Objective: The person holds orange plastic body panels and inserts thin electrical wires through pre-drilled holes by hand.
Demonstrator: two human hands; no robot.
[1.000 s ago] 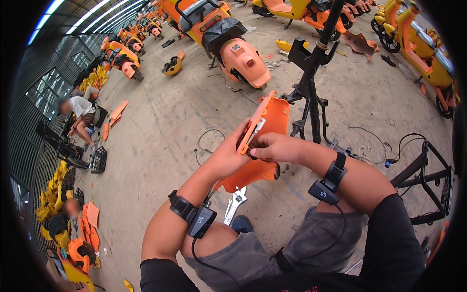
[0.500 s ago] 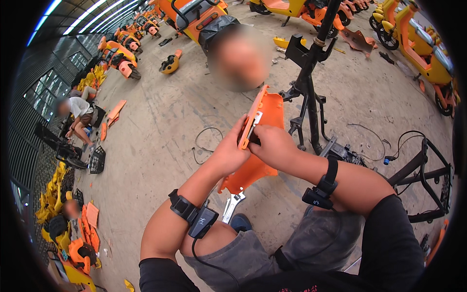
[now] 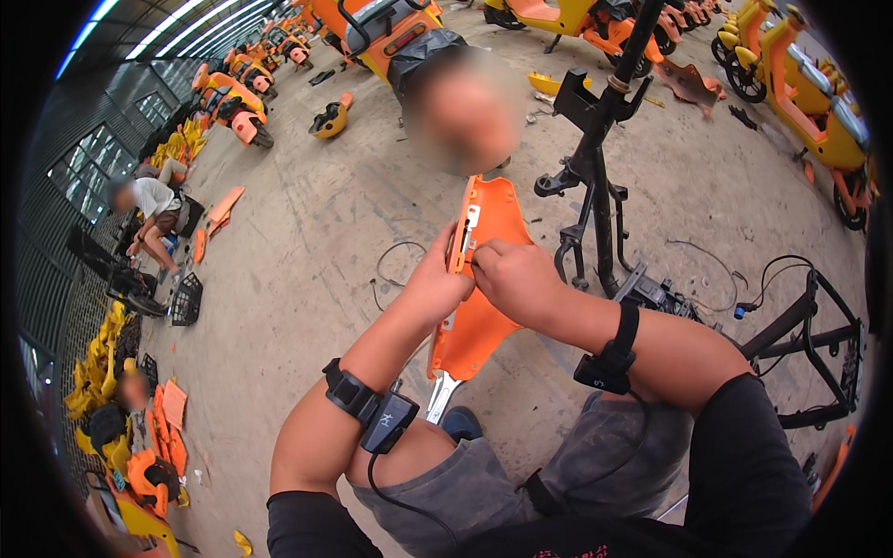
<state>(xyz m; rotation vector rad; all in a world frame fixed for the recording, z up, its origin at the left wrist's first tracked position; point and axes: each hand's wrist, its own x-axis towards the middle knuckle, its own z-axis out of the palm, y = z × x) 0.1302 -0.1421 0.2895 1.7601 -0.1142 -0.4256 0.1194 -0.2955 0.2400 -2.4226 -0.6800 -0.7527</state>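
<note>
An orange curved plastic panel (image 3: 476, 339) is held up in front of me, its hollow inner side and tabbed edge in view. My left hand (image 3: 443, 284) is closed round the panel's left edge. A pale metal plate (image 3: 472, 221) with slots sits along that edge, just above my fingers. My right hand (image 3: 514, 281) has its fingertips pinched together against the same edge, beside the left hand; anything in the pinch is hidden. Below the panel's lower end, an adjustable wrench (image 3: 444, 398) shows near my left knee, partly covered by the panel.
A bare black scooter frame (image 3: 600, 205) stands ahead to the right, with another black frame (image 3: 809, 344) at far right. Cables (image 3: 400, 265) lie on the concrete floor. Orange and yellow scooters (image 3: 377, 46) are parked beyond. Another person (image 3: 153, 209) sits at the left.
The panel has turned so that more of its inner side and the metal plate shows. Both hands stay at its edge, the right fingers shifted slightly. The panel now covers more of the wrench.
</note>
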